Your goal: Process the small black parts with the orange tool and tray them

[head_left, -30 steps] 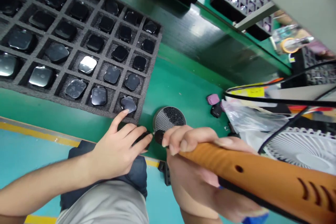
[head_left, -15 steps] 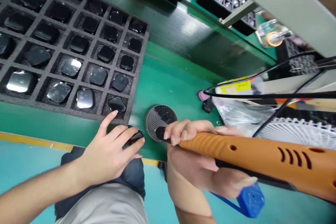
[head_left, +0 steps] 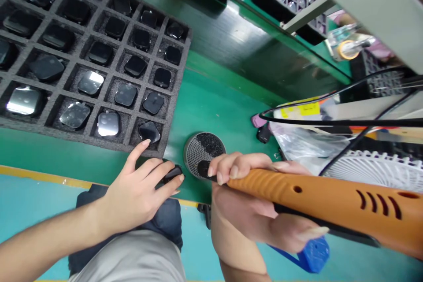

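Green tabletop carried a grey foam tray of dark glass panels at left. The left hand curled around a small black piece beside a round perforated mesh disc. The closed right hand gripped a long orange tool, its long axis running sideways, black tip pointing left over the disc.

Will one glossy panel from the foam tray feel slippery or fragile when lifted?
The panel is probably stiff and fragile, since the foam tray keeps each one apart in its own cell. Its shiny face looks slippery, so it may slide from fingers. Being flat, it will likely not roll.
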Motion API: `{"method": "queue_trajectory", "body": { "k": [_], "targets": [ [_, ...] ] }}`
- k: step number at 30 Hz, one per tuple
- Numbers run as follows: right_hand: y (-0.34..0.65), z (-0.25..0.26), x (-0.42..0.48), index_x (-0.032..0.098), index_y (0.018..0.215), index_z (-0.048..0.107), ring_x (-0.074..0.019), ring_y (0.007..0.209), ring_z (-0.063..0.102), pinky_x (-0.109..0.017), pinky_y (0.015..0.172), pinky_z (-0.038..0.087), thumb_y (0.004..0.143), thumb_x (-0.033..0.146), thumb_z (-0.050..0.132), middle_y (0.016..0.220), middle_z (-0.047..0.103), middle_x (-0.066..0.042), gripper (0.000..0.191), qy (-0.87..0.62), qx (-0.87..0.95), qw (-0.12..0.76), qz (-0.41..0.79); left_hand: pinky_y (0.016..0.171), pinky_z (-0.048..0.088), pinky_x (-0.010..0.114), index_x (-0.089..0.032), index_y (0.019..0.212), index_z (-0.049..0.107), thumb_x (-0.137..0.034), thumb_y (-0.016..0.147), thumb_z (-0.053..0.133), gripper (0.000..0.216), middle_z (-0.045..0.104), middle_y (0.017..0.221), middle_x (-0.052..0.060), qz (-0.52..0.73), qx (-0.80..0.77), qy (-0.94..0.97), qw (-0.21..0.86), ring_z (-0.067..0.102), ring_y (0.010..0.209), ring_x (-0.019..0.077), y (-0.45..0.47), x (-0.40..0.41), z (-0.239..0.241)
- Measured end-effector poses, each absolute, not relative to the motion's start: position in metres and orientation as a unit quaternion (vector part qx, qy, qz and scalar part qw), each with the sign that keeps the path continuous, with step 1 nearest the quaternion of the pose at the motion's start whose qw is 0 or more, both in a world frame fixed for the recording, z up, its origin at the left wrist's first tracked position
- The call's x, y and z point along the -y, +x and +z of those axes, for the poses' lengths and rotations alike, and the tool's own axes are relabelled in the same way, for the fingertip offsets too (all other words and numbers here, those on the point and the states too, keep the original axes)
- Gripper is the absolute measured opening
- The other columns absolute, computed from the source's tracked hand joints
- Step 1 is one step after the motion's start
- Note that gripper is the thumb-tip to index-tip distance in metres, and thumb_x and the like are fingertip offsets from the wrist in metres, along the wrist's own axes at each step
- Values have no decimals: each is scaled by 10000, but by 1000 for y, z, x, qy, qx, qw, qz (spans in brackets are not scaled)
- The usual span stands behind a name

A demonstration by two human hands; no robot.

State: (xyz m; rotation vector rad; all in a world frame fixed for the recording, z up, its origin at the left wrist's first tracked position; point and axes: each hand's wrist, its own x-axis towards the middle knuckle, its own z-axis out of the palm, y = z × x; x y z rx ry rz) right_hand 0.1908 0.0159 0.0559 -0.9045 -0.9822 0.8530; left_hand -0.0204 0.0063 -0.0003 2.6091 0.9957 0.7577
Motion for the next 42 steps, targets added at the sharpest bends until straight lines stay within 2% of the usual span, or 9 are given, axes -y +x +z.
{"method": "queue_trajectory", "body": {
  "k": [13, 19, 28, 34, 42],
  "targets": [
    [189, 58, -18, 340, 1153, 736, -171, 596, 585, -370, 533, 543, 926, 731, 704, 839, 659, 31, 453, -420, 440, 703, 369, 1426, 175, 670, -269, 1314, 793, -266, 1040, 723, 283, 796, 1298, 31, 266, -344, 892, 125, 691, 1124, 223, -21, -6, 0],
    [183, 88, 2, 343, 1202, 714, -199, 703, 619, -434, 656, 582, 1018, 653, 672, 901, 671, 16, 363, -473, 446, 663, 372, 1424, 109, 682, -247, 1391, 763, -138, 987, 604, 448, 761, 1423, 43, 248, -324, 904, 128, 659, 1173, 255, -24, -6, 0],
    [169, 71, 7, 311, 1241, 643, -196, 644, 624, -444, 597, 571, 1004, 675, 688, 884, 665, 17, 436, -463, 438, 678, 366, 1399, 169, 671, -259, 1359, 777, -172, 968, 608, 434, 740, 1230, 91, 256, -335, 897, 131, 647, 1102, 256, -23, -8, 2],
    [171, 73, 9, 307, 1246, 654, -210, 682, 653, -464, 628, 592, 1025, 640, 676, 900, 685, 7, 400, -464, 442, 664, 385, 1400, 169, 664, -255, 1348, 781, -175, 966, 619, 422, 727, 1247, 98, 259, -338, 895, 133, 637, 1118, 256, -21, -8, 1],
    [162, 72, 4, 285, 1204, 673, -203, 639, 642, -451, 582, 583, 1026, 613, 690, 874, 682, 7, 374, -445, 461, 677, 362, 1400, 169, 666, -266, 1333, 783, -188, 974, 619, 402, 730, 1242, 89, 256, -340, 896, 128, 635, 1116, 253, -21, -7, 1]
  ]
}}
